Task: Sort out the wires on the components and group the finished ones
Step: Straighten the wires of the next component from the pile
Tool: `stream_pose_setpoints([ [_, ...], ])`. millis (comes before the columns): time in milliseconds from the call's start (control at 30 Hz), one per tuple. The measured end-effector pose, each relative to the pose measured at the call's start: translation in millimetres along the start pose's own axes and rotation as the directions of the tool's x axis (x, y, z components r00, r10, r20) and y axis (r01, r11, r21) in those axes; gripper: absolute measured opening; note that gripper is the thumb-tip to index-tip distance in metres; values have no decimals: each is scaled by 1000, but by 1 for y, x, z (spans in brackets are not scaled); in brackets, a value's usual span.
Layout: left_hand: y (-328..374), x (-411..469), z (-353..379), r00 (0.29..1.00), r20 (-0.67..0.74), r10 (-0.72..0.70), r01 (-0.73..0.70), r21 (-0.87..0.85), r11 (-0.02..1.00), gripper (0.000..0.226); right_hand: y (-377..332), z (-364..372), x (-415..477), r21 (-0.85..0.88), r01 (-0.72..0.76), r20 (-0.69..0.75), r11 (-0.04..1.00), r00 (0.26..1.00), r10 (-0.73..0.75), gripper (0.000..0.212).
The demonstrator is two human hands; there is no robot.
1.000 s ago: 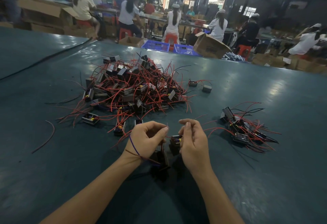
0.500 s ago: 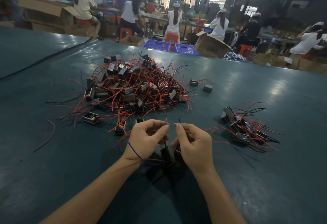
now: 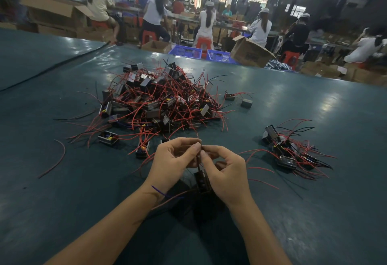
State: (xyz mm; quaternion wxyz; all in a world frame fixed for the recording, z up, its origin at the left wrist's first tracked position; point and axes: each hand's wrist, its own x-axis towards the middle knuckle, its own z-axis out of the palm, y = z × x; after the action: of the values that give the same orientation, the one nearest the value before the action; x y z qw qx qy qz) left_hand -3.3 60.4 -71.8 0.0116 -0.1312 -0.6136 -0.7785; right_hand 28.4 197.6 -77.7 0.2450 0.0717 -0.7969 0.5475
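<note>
Left hand and right hand, grips pinching wire ends, dark component half hidden between them, tangled pile beyond, smaller pile right

Only two hands and two forearms of the person are seen. The left forearm and the right forearm are shown bare from the lower edge of the view up to the wrists. A thin blue-violet thread is worn round the wrist below the left hand, lying slantwise across it, with a loose end trailing off to the inner side. The right hand is shown bare. The fingers are slender, and the thumbnails are seen to be short and plain.
</note>
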Motion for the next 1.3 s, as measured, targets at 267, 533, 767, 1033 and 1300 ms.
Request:
stream_pose_setpoints([
  [267,2,-1,3,1000,9,-13,13,-31,999,11,-5,-1,0,-103,90,-19,991,996,-93,12],
  [533,3,-2,3,999,-27,-21,21,1,1000,16,-6,0,-2,-60,82,5,995,997,-82,11],
  [767,6,-2,4,999,36,-30,27,75,997,20,-11,-1,-1,54,13,-34,998,999,-11,16],
  [1033,16,5,-1,988,-34,-153,149,-98,984,25,-17,-3,3,23,-28,-141,999,990,31,9],
  [1300,22,-2,-1,987,154,51,-86,228,970,18,-22,-3,4,163,-25,-80,986,996,39,13],
])
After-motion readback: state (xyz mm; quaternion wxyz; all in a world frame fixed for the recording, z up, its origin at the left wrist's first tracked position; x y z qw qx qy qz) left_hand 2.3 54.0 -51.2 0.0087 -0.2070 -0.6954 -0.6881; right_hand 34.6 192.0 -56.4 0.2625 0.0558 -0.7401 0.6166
